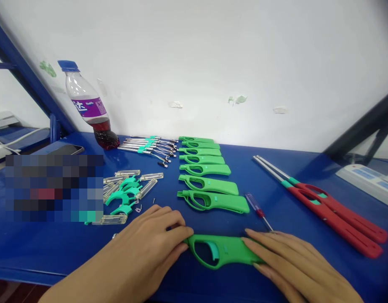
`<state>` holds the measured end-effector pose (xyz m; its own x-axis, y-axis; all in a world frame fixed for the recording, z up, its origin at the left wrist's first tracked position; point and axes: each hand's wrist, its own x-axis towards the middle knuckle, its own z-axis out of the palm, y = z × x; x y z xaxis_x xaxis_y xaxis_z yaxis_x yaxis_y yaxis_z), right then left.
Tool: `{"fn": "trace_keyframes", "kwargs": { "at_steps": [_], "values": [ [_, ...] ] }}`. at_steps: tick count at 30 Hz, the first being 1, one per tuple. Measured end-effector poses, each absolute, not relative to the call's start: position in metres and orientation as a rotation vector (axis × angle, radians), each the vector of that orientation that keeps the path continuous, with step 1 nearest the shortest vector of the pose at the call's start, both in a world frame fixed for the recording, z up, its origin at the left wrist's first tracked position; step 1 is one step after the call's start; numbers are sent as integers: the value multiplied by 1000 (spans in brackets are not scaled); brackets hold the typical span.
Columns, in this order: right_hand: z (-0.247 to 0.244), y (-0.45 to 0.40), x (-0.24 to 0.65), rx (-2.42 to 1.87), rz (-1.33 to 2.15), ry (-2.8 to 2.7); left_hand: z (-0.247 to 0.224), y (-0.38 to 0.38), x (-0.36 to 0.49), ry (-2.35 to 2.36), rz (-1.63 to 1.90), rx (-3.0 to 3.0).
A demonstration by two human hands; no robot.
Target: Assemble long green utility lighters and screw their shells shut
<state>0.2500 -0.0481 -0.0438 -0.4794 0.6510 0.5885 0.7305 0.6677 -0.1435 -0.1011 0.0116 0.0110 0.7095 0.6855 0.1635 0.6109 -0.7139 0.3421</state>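
A green lighter casing (233, 251) with a teal trigger lies level near the table's front edge. My left hand (151, 242) pinches its narrow nozzle end between thumb and fingers. Around the wide handle end close the long fingers of my right hand (296, 261), hiding that tip. Beyond them, several similar green casings (213, 201) form a column running back to the wall. A small screwdriver (255, 206) with a clear purple-red handle rests just past my right hand. Left of the column are teal triggers (121, 198), clear fuel tanks (148, 188) and a tiny screw (154, 200).
Metal lighter rods (140, 145) with wires lie at the back. A purple-labelled bottle (86, 105) stands at the back left near a phone (66, 150). Two red lighters (333, 219) lie at right, before a white power strip (369, 183). A blurred patch covers the left.
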Motion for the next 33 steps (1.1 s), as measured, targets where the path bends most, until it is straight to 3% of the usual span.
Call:
{"fn": "trace_keyframes", "kwargs": {
  "at_steps": [33],
  "values": [
    [-40, -50, 248, -1075, -147, -2254, 7, 12, -105, 1024, 359, 2712]
  ]
}}
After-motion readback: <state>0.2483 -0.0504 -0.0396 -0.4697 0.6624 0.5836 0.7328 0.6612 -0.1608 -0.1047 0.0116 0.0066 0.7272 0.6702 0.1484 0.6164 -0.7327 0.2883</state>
